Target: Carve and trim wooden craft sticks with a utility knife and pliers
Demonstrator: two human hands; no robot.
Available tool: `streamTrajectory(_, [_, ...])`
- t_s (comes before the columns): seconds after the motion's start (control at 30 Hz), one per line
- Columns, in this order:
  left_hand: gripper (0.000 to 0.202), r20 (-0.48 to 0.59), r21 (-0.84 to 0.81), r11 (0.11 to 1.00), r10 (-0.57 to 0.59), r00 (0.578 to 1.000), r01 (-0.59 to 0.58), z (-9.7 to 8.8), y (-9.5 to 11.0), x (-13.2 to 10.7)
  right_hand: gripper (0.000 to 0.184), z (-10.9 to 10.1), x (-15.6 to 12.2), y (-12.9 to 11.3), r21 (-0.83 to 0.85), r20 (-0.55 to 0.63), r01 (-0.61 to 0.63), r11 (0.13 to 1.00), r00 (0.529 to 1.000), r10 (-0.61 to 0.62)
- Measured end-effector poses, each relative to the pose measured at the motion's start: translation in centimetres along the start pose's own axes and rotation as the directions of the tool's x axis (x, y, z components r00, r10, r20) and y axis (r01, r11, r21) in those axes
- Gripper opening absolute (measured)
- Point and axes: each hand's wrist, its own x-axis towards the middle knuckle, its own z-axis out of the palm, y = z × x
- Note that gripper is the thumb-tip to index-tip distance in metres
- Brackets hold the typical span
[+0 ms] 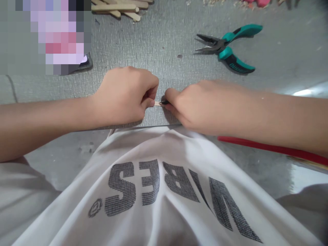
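Looking down with the head camera, I see the left hand (125,94) closed in a firm pinch on a short, narrow strip of pale wood (157,103), just in from the table's near edge. The right hand's (198,102) fingers are closed around a small, dark, pointed tool (164,102), mostly hidden, its tip at the strip. I'd keep the strip flat and the left thumb clear of that point, working with light pressure.

The near edge of the grey, textured tabletop (153,44) leaves little room bodyward; beyond the knuckles it's freer, up to the teal-handled, open-jawed metal pliers (220,45).
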Motion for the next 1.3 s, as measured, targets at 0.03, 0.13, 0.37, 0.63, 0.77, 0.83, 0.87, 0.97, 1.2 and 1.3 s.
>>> streamTrajectory(0.03, [0.011,0.008,0.008,1.000,-0.008,1.000,0.008,0.0,0.0,0.0,0.038,0.1,0.0,0.0,0.008,0.001,-0.007,1.000,1.000,0.007])
streamTrajectory(0.13, [0.014,0.019,0.017,1.000,0.000,1.000,-0.001,-0.1,0.1,0.1,0.036,0.2,0.0,0.0,0.022,-0.010,-0.015,1.000,1.000,0.016])
streamTrajectory(0.37, [0.015,-0.016,0.009,0.999,0.031,0.999,-0.031,0.2,-0.2,0.0,0.042,-1.0,-0.1,-0.1,-0.034,0.057,-0.006,0.999,0.998,0.008])
streamTrajectory(0.63, [0.019,-0.021,0.047,0.999,0.029,0.999,-0.028,0.1,0.1,0.0,0.040,-1.2,0.2,0.3,-0.144,0.062,0.083,0.986,0.995,-0.075])
streamTrajectory(0.77, [0.025,-0.016,0.065,0.997,0.035,0.999,-0.033,0.2,0.0,0.0,0.043,-0.7,0.2,0.7,-0.137,0.009,0.063,0.989,0.998,-0.063])
streamTrajectory(0.83, [0.026,-0.017,0.057,0.998,0.025,1.000,-0.024,0.3,-0.1,0.0,0.044,-0.5,0.2,0.7,-0.124,-0.011,0.059,0.990,0.998,-0.061])
streamTrajectory(0.87, [0.024,-0.025,0.044,0.999,0.024,0.999,-0.023,0.4,-0.2,0.0,0.044,-0.4,0.2,0.7,-0.119,-0.011,0.063,0.991,0.998,-0.065])
streamTrajectory(0.97, [0.018,-0.066,-0.031,0.998,0.046,0.997,-0.049,0.6,-0.5,0.0,0.044,-0.2,0.3,0.6,-0.120,-0.018,0.078,0.990,0.997,-0.081])
streamTrajectory(1.2, [0.025,-0.029,0.041,0.999,0.033,0.999,-0.032,0.4,-0.3,0.0,0.047,0.1,0.0,0.5,-0.081,-0.047,0.063,0.995,0.997,-0.067])
streamTrajectory(1.3, [0.025,-0.028,0.065,0.996,0.058,0.998,-0.057,0.3,-0.1,0.1,0.046,0.3,0.0,0.6,-0.071,-0.056,0.060,0.996,0.996,-0.064])
